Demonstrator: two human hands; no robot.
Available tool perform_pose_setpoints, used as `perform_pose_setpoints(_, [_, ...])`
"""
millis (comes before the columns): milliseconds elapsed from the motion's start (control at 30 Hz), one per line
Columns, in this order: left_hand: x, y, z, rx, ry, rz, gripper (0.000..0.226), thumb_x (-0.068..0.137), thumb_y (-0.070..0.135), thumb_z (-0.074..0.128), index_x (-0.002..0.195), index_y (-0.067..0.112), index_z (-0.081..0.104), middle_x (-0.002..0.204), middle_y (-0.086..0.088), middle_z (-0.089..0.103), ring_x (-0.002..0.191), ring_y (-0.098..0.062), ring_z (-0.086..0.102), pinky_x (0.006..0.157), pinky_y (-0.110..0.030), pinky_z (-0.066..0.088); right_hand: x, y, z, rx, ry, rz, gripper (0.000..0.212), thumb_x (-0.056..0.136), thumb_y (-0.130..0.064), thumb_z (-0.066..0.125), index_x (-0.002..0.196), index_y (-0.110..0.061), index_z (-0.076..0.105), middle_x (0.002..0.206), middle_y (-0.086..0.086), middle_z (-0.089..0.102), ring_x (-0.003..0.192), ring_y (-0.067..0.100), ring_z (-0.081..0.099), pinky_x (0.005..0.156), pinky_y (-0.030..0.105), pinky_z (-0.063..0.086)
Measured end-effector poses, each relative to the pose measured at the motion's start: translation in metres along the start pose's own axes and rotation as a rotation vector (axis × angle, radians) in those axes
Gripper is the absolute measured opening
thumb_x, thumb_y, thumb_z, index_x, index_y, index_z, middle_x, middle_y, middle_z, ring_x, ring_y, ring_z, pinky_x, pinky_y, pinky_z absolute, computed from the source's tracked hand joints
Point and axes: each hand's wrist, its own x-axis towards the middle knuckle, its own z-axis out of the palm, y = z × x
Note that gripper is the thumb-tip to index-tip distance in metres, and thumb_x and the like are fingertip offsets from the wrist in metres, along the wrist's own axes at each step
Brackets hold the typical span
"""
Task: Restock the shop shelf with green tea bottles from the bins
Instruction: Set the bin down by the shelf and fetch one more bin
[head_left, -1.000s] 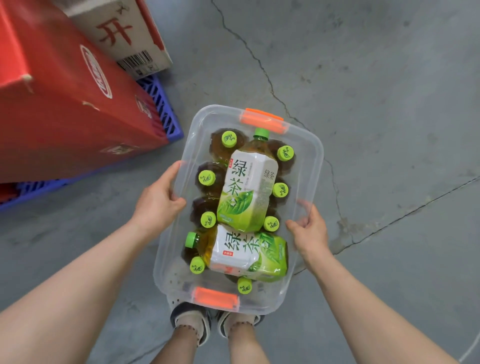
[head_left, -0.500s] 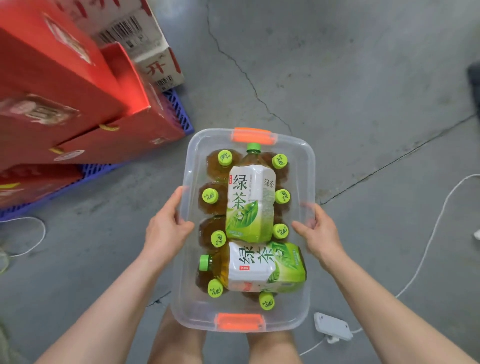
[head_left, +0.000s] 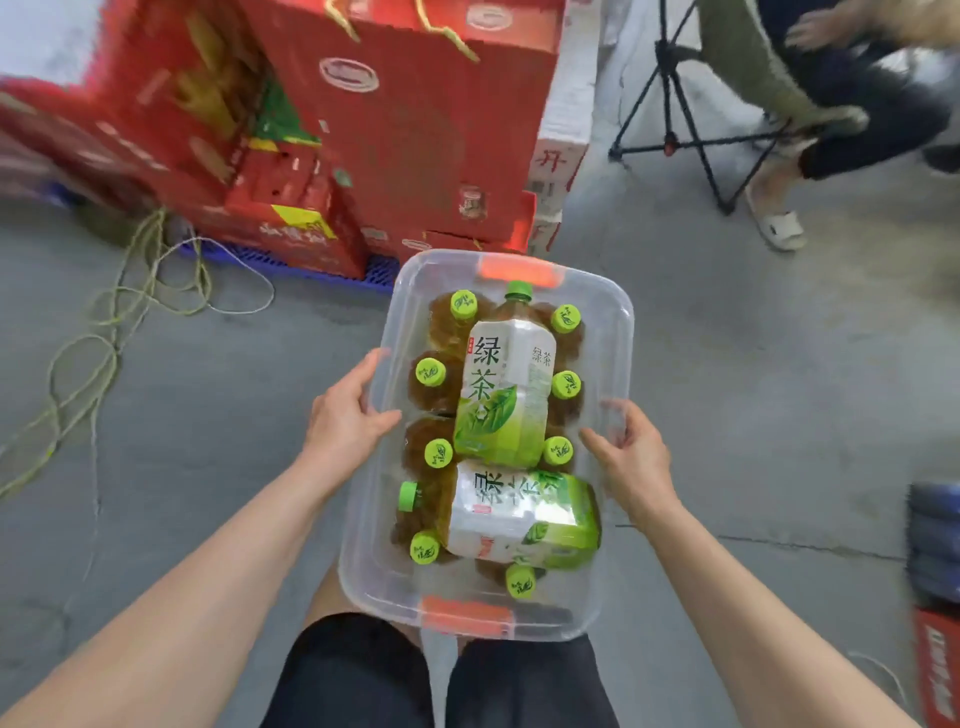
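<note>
Red cartons (head_left: 415, 130) stand stacked at left. My left hand (head_left: 345, 415) grips one long wall of the clear bin (head_left: 621, 317), thumb hooked inside. The green tea bottles (head_left: 501, 395) sit packed within. My right hand (head_left: 634, 457) clasps the opposite wall, I judge to balance the load.

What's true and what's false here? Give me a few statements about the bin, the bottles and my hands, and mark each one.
1. The left hand and right hand grip the clear bin by its long sides. True.
2. Two large bottles lie on top of upright small bottles. True.
3. The caps are orange. False: they are green; the bin's end clips are orange.
4. A lid covers the bin. False: it is open on top.
</note>
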Motion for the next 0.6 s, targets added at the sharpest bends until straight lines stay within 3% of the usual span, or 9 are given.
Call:
perform_pose_setpoints(200, [-0.097, -0.071, -0.061, -0.213, 0.225, -0.217, 0.073, 0.083, 0.006, 0.07, 0.145, 0.033, 0.043, 0.066, 0.002, 0.036, 0.056, -0.012, 0.037, 0.048, -0.013, 0.033, -0.03, -0.078, 0.047, -0.153, -0.221, -0.236, 0.026, 0.083, -0.026, 0.075, 0.103, -0.035, 0.063, 0.065, -0.002, 0.054, 0.059, 0.02, 0.053, 0.066, 0.052, 0.054])
perform_pose_setpoints(367, [-0.176, -0.154, -0.099, -0.317, 0.426, -0.431, 0.074, 0.082, 0.009, 0.071, 0.145, 0.034, 0.043, 0.066, 0.003, 0.038, 0.055, -0.012, 0.041, 0.051, -0.025, 0.038, -0.079, -0.141, 0.133, -0.359, -0.399, -0.428, 0.018, 0.079, -0.031, 0.073, 0.095, -0.032, 0.063, 0.075, -0.003, 0.065, 0.066, 0.024, 0.059, 0.07, 0.053, 0.057])
perform_pose_setpoints(500, [-0.242, -0.225, -0.126, -0.427, 0.591, -0.56, 0.076, 0.081, 0.011, 0.073, 0.147, 0.033, 0.041, 0.067, 0.0, 0.037, 0.054, -0.014, 0.039, 0.046, -0.015, 0.035, -0.142, -0.183, 0.215, -0.526, -0.507, -0.561, 0.015, 0.082, -0.026, 0.068, 0.096, -0.025, 0.063, 0.078, 0.002, 0.065, 0.074, 0.029, 0.063, 0.07, 0.049, 0.057])
perform_pose_setpoints(600, [-0.296, -0.275, -0.149, -0.494, 0.694, -0.629, 0.076, 0.08, 0.011, 0.074, 0.147, 0.031, 0.042, 0.065, 0.001, 0.038, 0.054, -0.013, 0.041, 0.048, -0.014, 0.035, -0.2, -0.203, 0.274, -0.598, -0.596, -0.657, 0.012, 0.084, -0.025, 0.067, 0.094, -0.022, 0.062, 0.079, 0.002, 0.064, 0.075, 0.025, 0.063, 0.066, 0.039, 0.054])
